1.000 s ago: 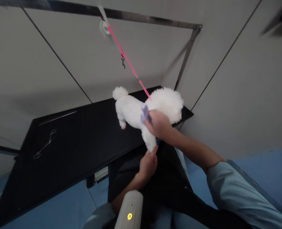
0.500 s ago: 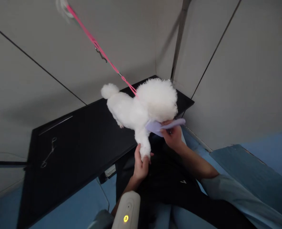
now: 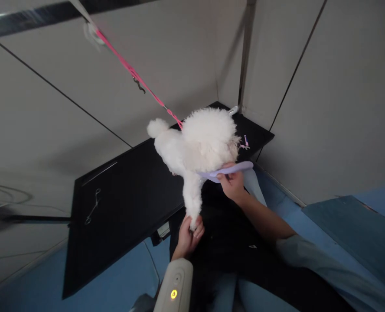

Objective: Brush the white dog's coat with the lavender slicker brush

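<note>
Left hand (image 3: 188, 234): closed round the paw of the dog (image 3: 195, 145), at the end of the foreleg stretched down past the counter (image 3: 121, 203) edge. Right hand (image 3: 233, 184): gripping a lilac brush (image 3: 226, 170), held flat under the dog's chin and touching the fur there. The brush's long axis runs left to right, handle end toward the right wall.

The dog stands at the near right corner of the counter, body lengthwise along that edge, tail toward the back wall, head toward the person. A pink leash (image 3: 137, 80) runs taut from the dog's neck up to the overhead bar (image 3: 33, 15). Forceps (image 3: 93, 207) lie well left of the dog. A white device (image 3: 174, 288) with a lit yellow lamp sits just below the left hand.
</note>
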### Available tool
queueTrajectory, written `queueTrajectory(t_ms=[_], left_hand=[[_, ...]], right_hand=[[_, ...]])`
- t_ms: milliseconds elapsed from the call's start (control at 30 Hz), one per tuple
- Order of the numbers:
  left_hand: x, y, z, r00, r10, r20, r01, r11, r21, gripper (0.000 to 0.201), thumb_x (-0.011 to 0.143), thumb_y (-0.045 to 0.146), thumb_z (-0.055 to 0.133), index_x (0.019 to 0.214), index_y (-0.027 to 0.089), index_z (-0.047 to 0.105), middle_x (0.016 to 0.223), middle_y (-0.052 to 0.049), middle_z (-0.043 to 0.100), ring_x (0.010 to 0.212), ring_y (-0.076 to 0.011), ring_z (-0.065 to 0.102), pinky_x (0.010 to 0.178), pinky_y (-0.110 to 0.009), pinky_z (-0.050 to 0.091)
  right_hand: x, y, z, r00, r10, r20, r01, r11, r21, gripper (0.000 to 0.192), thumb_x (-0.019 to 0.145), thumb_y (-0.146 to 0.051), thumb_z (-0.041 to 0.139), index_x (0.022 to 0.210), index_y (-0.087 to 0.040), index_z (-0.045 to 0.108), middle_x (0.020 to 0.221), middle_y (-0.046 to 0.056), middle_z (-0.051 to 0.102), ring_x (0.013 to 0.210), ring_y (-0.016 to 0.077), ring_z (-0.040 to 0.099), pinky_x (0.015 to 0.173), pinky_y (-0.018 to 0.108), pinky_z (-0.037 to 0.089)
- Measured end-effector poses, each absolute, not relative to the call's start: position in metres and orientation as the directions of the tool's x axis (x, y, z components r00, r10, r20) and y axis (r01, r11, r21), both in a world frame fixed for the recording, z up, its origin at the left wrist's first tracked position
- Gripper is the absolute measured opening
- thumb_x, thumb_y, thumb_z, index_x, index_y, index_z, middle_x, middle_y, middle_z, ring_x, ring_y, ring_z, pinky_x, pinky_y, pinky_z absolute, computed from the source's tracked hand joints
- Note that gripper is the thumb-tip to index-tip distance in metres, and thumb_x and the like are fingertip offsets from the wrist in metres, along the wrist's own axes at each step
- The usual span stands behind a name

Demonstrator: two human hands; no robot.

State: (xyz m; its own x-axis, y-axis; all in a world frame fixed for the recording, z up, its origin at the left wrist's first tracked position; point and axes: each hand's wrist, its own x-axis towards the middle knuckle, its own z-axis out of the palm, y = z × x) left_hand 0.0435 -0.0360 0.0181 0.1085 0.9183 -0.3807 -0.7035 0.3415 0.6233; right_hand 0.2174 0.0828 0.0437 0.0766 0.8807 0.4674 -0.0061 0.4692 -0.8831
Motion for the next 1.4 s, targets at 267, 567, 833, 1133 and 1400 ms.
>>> queueTrajectory(t_ms=[267,567,833,1133,1400], left_hand=[[0.030,-0.038,0.013,0.263,0.840,-0.474,-0.840,0.441,0.316,0.045,0.077,0.025,0.071,0.060,0.020,0.030,0.049,0.010,0.025,0.034,-0.0015,0.021,0.035,-0.016,0.026],[0.012,-0.045,0.001,0.379,0.831,-0.407,-0.819,0.506,0.271,0.046,0.079,0.028,0.072,0.059,0.020,0.031,0.043,0.011,0.016,0.034,-0.0026,0.013,0.034,-0.015,0.022],[0.007,-0.052,-0.013,0.418,0.827,-0.377,-0.797,0.533,0.284,0.044,0.084,0.033,0.069,0.062,0.020,0.033,0.043,0.011,0.014,0.035,-0.0041,0.011,0.036,-0.014,0.024],[0.015,-0.051,-0.008,0.296,0.853,-0.431,-0.847,0.443,0.295,0.049,0.081,0.030,0.070,0.059,0.019,0.028,0.046,0.009,0.027,0.034,-0.0012,0.008,0.031,-0.015,0.020],[0.017,-0.048,-0.011,0.420,0.836,-0.353,-0.818,0.518,0.252,0.054,0.084,0.035,0.070,0.056,0.019,0.027,0.044,0.011,0.010,0.035,-0.0025,0.005,0.035,-0.013,0.024]], right_hand=[[0.222,0.086,0.037,0.088,0.829,0.552,0.008,0.553,-0.833,0.016,0.081,-0.030,0.071,0.089,-0.024,0.059,0.090,0.005,0.067,0.090,0.0219,0.068,0.088,0.041,0.057],[0.216,0.079,0.032,0.061,0.799,0.598,-0.055,0.601,-0.798,0.015,0.083,-0.034,0.070,0.087,-0.024,0.060,0.088,0.004,0.066,0.091,0.0213,0.068,0.085,0.040,0.058],[0.214,0.075,0.038,-0.018,0.885,0.466,-0.089,0.463,-0.882,0.019,0.083,-0.036,0.069,0.093,-0.024,0.059,0.088,0.003,0.065,0.085,0.0181,0.066,0.083,0.035,0.057],[0.209,0.078,0.027,-0.114,0.902,0.417,-0.129,0.403,-0.906,0.022,0.082,-0.039,0.069,0.094,-0.023,0.059,0.093,0.005,0.068,0.091,0.0218,0.068,0.087,0.040,0.057],[0.211,0.073,0.040,-0.039,0.906,0.422,-0.099,0.417,-0.904,0.018,0.079,-0.033,0.072,0.087,-0.025,0.057,0.088,0.004,0.066,0.090,0.0213,0.066,0.089,0.043,0.056]])
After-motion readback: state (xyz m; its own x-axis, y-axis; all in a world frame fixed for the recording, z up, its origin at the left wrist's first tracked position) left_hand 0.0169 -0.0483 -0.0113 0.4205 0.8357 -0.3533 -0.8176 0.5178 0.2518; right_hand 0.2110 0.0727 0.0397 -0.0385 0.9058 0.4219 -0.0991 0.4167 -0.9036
